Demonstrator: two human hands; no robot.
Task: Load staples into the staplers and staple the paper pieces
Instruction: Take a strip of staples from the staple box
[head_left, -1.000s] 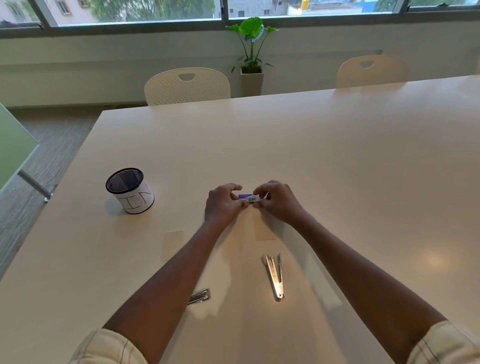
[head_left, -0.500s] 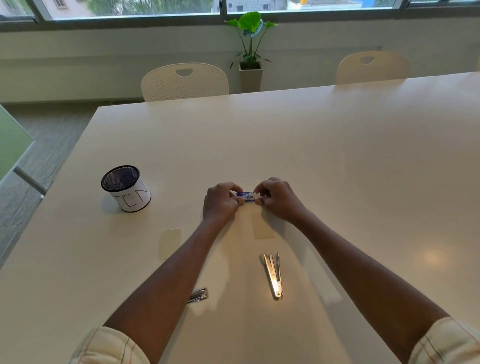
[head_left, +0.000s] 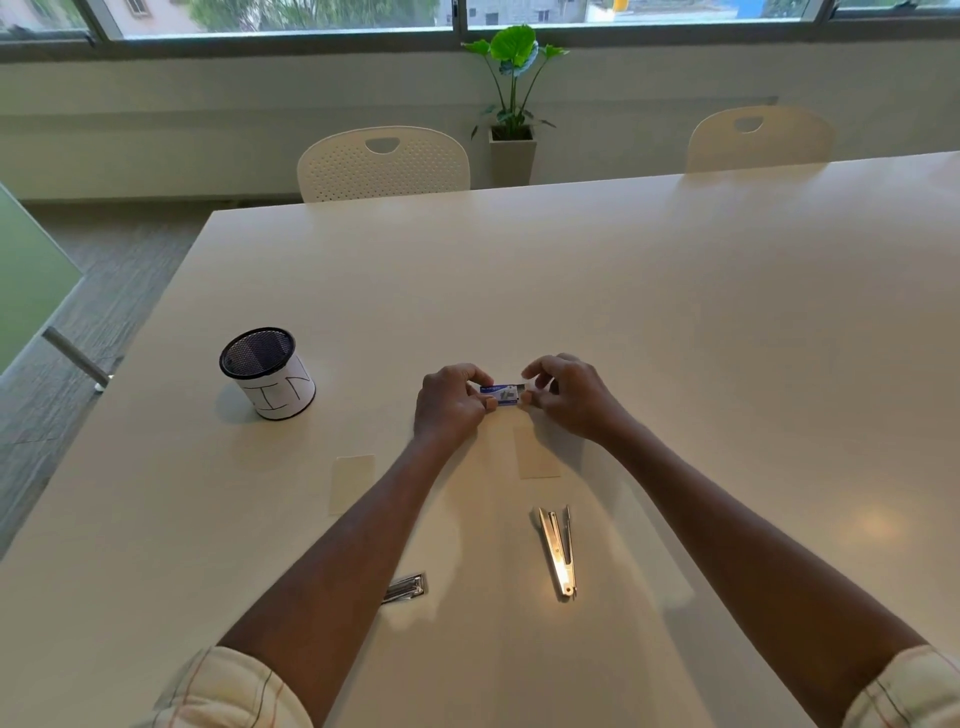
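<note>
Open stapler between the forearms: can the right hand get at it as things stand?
Likely yes: open stapler lies uncovered, nothing over it, but right hand is busy pinching the staple box.

Both bare forearms reached forward and angled inward. The left hand (head_left: 449, 405) and right hand (head_left: 571, 397) nearly met, knuckles up, curled fingers and thumbs each pinching one end of a small box (head_left: 503, 394).
</note>
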